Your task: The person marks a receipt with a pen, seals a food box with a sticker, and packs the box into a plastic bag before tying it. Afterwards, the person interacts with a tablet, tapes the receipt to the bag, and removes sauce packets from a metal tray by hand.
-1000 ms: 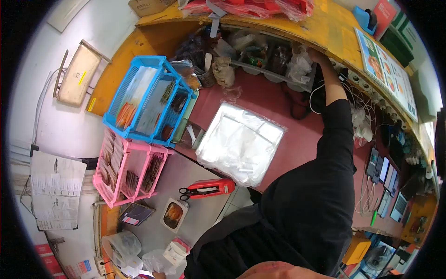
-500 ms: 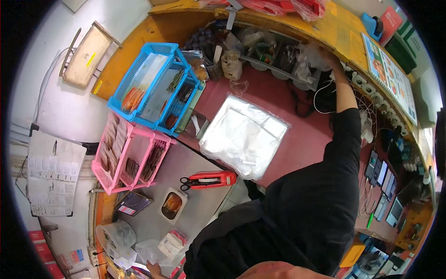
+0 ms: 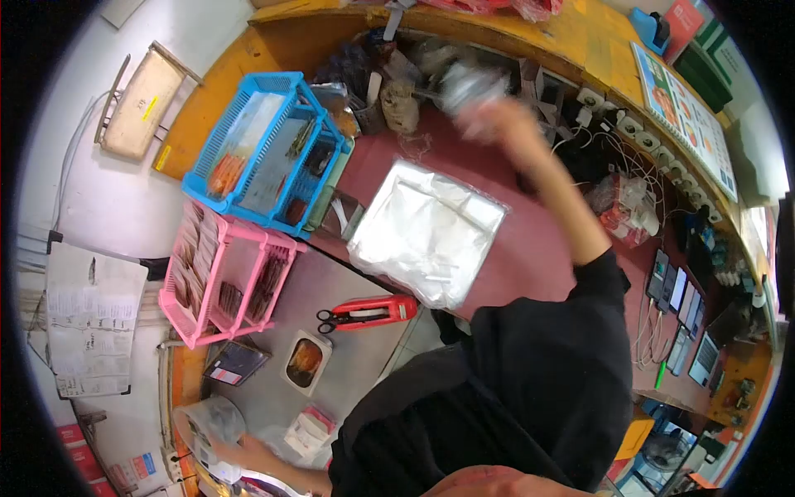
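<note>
My right hand (image 3: 507, 124) is over the far edge of the red tabletop, smeared by motion. It seems closed on a blurred clear plastic bundle (image 3: 474, 86) whose exact kind I cannot make out. Below and left of that hand, a stack of clear plastic bags (image 3: 426, 236) lies flat. At the lower left, my left hand (image 3: 242, 452) reaches beside a clear plastic tub (image 3: 222, 414), fingers stretched out and slightly blurred. A loose clear plastic bag (image 3: 277, 439) and a white-and-red pack (image 3: 310, 431) lie close to that forearm.
Blue basket rack (image 3: 240, 203) and pink basket rack (image 3: 195, 338) stand at left. On the steel counter are a metal food container (image 3: 306, 364), scissors (image 3: 328, 321) and a red holder (image 3: 389, 311). Sockets (image 3: 629, 126), cables and phones (image 3: 660, 273) line the right.
My right hand has swung left from the far-right bins, the blurred plastic with it. My left hand has moved up and left to the tub. A red-and-clear plastic bundle now shows by the cables.
</note>
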Tool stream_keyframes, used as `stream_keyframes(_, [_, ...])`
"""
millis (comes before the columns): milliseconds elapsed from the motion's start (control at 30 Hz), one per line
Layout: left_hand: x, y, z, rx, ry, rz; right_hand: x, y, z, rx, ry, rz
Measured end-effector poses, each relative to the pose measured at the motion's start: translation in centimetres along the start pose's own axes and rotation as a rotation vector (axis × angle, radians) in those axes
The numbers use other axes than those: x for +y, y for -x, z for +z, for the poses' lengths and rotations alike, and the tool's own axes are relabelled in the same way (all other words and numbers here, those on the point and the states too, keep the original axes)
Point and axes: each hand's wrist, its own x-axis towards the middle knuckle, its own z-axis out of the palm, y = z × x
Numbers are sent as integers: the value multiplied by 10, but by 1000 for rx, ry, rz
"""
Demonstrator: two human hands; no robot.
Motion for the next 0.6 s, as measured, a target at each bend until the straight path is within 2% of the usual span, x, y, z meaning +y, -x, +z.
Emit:
stream_keyframes(33, [76, -17, 1, -116, 325, -108, 21, 21, 36, -179, -66, 94])
stream_keyframes(67, [109, -13, 34, -273, 725, -91, 36, 42, 68, -527, -247, 48])
stream_keyframes(100, [162, -15, 39, -409, 843, 86, 45, 66, 98, -706, -320, 112])
stream_keyframes(133, [218, -14, 26, -537, 773, 273, 37, 82, 118, -823, -312, 180])
stream_keyframes(167, [263, -19, 19, -510, 1034, 407, 26, 89, 127, -935, -297, 243])
stream_keyframes(233, [289, -5, 30, -996, 1166, 399, 22, 86, 121, -990, -297, 171])
stream_keyframes(267, [294, -10, 28, -994, 1170, 404, 22, 83, 115, -1048, -288, 107])
stream_keyframes(333, [303, -22, 18, -1184, 1146, 396, 24, 54, 77, -765, -243, -90])
stream_keyframes(367, [299, -23, 23, -1180, 1149, 399, 36, 20, 44, -364, 339, -461])
stream_keyframes(400, [287, -21, 34, -1085, 1153, 321, 52, -2, 16, 71, 560, -364])
stream_keyframes(433, [273, -18, 45, -988, 1156, 243, 58, -23, -17, 370, 723, -118])
stream_keyframes(467, [257, -11, 60, -928, 1192, 195, 99, -50, -56, 656, 1122, -64])
stream_keyframes(533, [229, -2, 77, -831, 1237, 139, 163, -86, -102, 858, 1333, -111])
stream_keyframes(600, [202, 6, 81, -621, 1025, 164, 225, -117, -129, 1078, 1569, -190])
